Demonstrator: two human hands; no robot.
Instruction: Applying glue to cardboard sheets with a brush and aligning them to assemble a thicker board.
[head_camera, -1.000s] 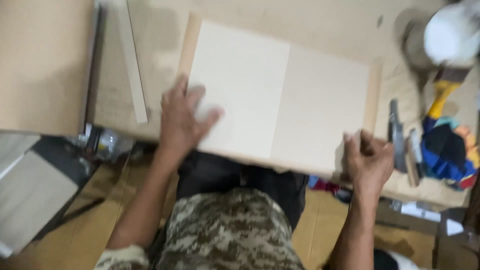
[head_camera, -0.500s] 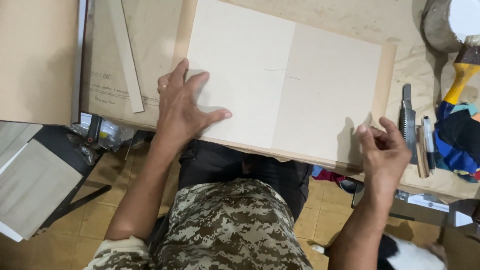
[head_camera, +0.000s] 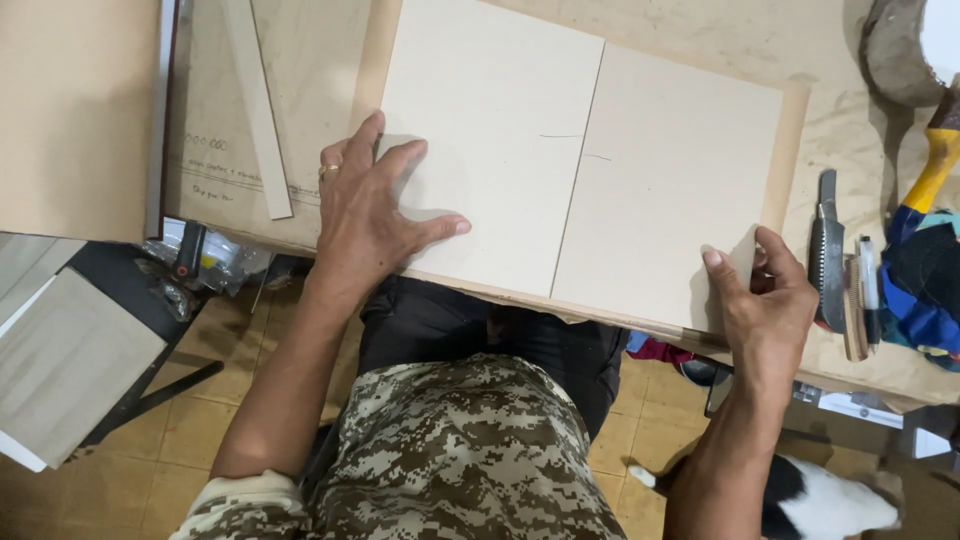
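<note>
**Two pale boards held side by side on a workbench**

The left hand (head_camera: 370, 215) lies open and flat, fingers spread, on the near left corner of the left board (head_camera: 490, 140), a pale cream rectangular sheet. The right hand (head_camera: 765, 305) pinches the near right corner of the right board (head_camera: 670, 190), thumb on top and fingers curled at its edge. The two boards lie edge to edge, touching along a straight seam, on a brown backing sheet (head_camera: 790, 150) that shows as a strip along their right side.

A narrow pale strip (head_camera: 258, 110) lies to the left on brown paper (head_camera: 300, 60) bearing faint handwriting near its lower left. A utility knife (head_camera: 826, 255) and a pen (head_camera: 868, 280) rest just right of the right hand. A yellow handle (head_camera: 930, 175) and blue cloth (head_camera: 920, 270) sit at the far right edge.
</note>
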